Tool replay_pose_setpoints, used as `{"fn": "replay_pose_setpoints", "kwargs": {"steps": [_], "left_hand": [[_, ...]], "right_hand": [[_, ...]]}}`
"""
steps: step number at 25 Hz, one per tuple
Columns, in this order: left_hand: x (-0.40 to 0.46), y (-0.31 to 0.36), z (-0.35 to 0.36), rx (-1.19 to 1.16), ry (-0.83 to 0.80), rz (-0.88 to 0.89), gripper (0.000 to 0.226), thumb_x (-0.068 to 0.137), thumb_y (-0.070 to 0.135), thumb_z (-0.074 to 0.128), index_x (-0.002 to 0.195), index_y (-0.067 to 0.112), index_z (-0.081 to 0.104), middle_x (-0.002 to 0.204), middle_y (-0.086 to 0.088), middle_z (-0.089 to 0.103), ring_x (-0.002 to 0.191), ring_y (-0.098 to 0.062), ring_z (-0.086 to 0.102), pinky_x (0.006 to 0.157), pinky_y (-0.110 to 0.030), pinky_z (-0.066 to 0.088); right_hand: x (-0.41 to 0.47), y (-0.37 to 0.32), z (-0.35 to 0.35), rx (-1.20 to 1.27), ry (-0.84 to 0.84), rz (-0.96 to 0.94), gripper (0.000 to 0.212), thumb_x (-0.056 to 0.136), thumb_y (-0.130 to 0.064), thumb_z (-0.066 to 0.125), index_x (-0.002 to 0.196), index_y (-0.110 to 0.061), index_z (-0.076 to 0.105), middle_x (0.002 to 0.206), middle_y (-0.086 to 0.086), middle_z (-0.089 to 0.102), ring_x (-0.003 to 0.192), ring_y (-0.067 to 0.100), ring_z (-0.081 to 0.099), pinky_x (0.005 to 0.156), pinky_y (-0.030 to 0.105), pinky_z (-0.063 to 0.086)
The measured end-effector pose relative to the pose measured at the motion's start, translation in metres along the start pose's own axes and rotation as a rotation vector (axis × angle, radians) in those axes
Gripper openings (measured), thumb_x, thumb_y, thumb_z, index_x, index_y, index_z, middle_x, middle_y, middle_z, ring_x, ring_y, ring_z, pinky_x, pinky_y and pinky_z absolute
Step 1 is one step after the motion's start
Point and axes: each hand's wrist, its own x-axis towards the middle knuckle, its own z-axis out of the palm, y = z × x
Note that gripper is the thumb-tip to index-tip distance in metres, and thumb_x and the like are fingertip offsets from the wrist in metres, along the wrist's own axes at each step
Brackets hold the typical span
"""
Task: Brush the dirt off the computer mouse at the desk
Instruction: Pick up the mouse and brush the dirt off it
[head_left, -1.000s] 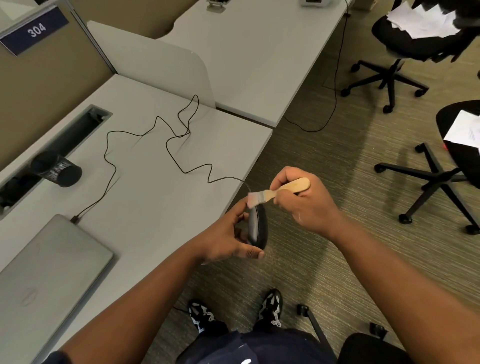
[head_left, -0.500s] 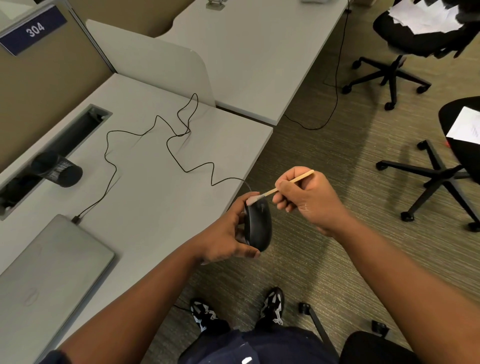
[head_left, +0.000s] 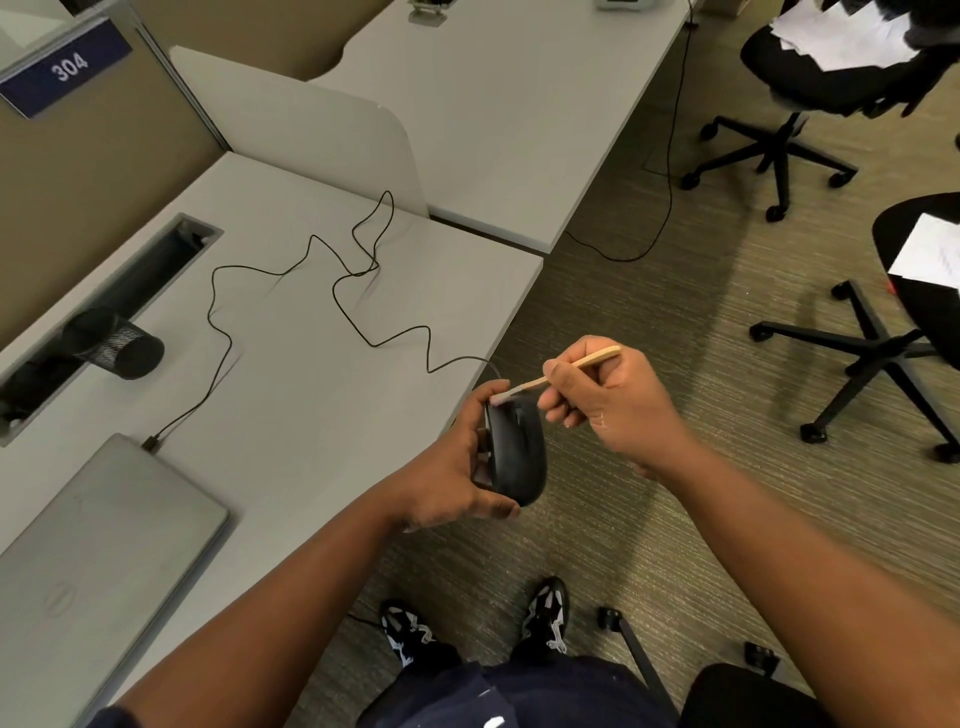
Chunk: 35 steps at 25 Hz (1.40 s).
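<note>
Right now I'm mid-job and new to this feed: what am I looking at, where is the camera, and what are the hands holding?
No machine here: a person works with bare hands, and the one picture comes from a camera on their head, looking forward and down. The left hand grips a black computer mouse on its edge, out past the edge of the desk. The right hand pinches a small wooden-handled brush, its pale bristles at the mouse's far end. On the desk lie a closed grey laptop, the mouse's looping black cable, plugged in at the laptop, and a black mesh cup on its side. Office chairs with papers stand on the carpet to the right.
</note>
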Motion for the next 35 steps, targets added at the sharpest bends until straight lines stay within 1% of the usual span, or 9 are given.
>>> {"fn": "replay_pose_setpoints", "kwargs": {"steps": [4, 9, 13, 15, 18, 21, 28, 32, 35], "left_hand": [[-0.001, -0.001, 0.001, -0.007, -0.002, -0.006, 0.128, 0.076, -0.007, 0.087, 0.15, 0.062, 0.009, 0.152, -0.009, 0.046, 0.131, -0.033, 0.062, 0.099, -0.053, 0.061], [0.001, 0.0, 0.003, 0.034, -0.009, -0.009, 0.124, 0.078, -0.003, 0.088, 0.15, 0.063, 0.011, 0.153, -0.003, 0.045, 0.138, -0.031, 0.055, 0.101, -0.051, 0.061], [-0.001, -0.001, 0.003, -0.027, 0.006, -0.005, 0.124, 0.077, -0.009, 0.086, 0.151, 0.06, 0.016, 0.154, -0.002, 0.041, 0.135, -0.031, 0.057, 0.099, -0.053, 0.061], [0.0, -0.002, 0.002, -0.051, 0.011, 0.006, 0.123, 0.076, -0.01, 0.086, 0.15, 0.06, 0.017, 0.154, -0.002, 0.04, 0.136, -0.03, 0.056, 0.099, -0.054, 0.061], [0.001, -0.002, -0.001, -0.05, 0.003, 0.016, 0.124, 0.077, -0.01, 0.085, 0.149, 0.062, 0.015, 0.154, -0.001, 0.039, 0.136, -0.028, 0.056, 0.1, -0.049, 0.061], [0.002, -0.002, -0.001, -0.027, 0.01, 0.014, 0.123, 0.078, -0.01, 0.083, 0.153, 0.054, 0.01, 0.151, 0.001, 0.037, 0.134, -0.025, 0.056, 0.096, -0.043, 0.062], [0.002, -0.002, -0.002, -0.045, 0.069, 0.017, 0.123, 0.071, 0.0, 0.092, 0.15, 0.053, 0.014, 0.151, 0.001, 0.036, 0.133, -0.025, 0.055, 0.098, -0.042, 0.062], [0.002, -0.002, -0.002, -0.006, 0.084, -0.004, 0.124, 0.076, -0.006, 0.089, 0.151, 0.054, 0.01, 0.148, 0.004, 0.04, 0.127, -0.021, 0.059, 0.09, -0.032, 0.062], [0.003, -0.002, -0.002, 0.008, 0.093, -0.025, 0.125, 0.076, -0.006, 0.089, 0.151, 0.054, 0.008, 0.142, 0.01, 0.047, 0.122, -0.017, 0.062, 0.088, -0.03, 0.062]], "right_hand": [[0.001, 0.0, -0.008, -0.063, 0.121, -0.037, 0.015, 0.101, -0.018, 0.065, 0.093, -0.005, 0.067, 0.077, 0.014, 0.076, 0.065, 0.021, 0.07, 0.058, 0.029, 0.054], [-0.001, -0.005, 0.006, 0.017, -0.064, -0.023, 0.018, 0.101, -0.015, 0.064, 0.097, 0.003, 0.064, 0.083, 0.027, 0.073, 0.069, 0.026, 0.068, 0.058, 0.026, 0.054], [0.001, 0.0, 0.0, -0.148, 0.114, -0.006, 0.017, 0.1, -0.021, 0.066, 0.094, -0.005, 0.067, 0.077, 0.012, 0.076, 0.066, 0.019, 0.071, 0.059, 0.026, 0.054], [0.0, 0.001, -0.006, -0.128, 0.183, 0.02, 0.014, 0.1, -0.019, 0.065, 0.092, -0.008, 0.068, 0.077, 0.01, 0.077, 0.065, 0.017, 0.07, 0.058, 0.026, 0.053], [0.001, -0.001, -0.008, 0.033, 0.125, 0.091, 0.007, 0.1, -0.008, 0.06, 0.098, -0.006, 0.065, 0.079, 0.013, 0.075, 0.067, 0.022, 0.067, 0.056, 0.027, 0.051], [0.003, -0.002, -0.011, 0.053, 0.088, 0.11, 0.01, 0.099, 0.0, 0.054, 0.103, -0.005, 0.062, 0.076, 0.012, 0.073, 0.066, 0.021, 0.065, 0.055, 0.028, 0.048], [0.001, -0.007, -0.009, -0.065, -0.018, 0.066, 0.008, 0.103, -0.007, 0.057, 0.103, -0.012, 0.064, 0.094, 0.024, 0.075, 0.075, 0.021, 0.065, 0.06, 0.03, 0.051], [0.001, -0.012, -0.011, -0.1, 0.015, 0.056, 0.019, 0.096, 0.002, 0.054, 0.087, -0.01, 0.066, 0.071, 0.014, 0.072, 0.06, 0.017, 0.062, 0.052, 0.026, 0.048], [0.002, -0.015, -0.014, -0.068, -0.018, 0.09, 0.021, 0.095, 0.003, 0.052, 0.083, -0.008, 0.065, 0.065, 0.012, 0.07, 0.054, 0.017, 0.058, 0.046, 0.024, 0.043]]}}
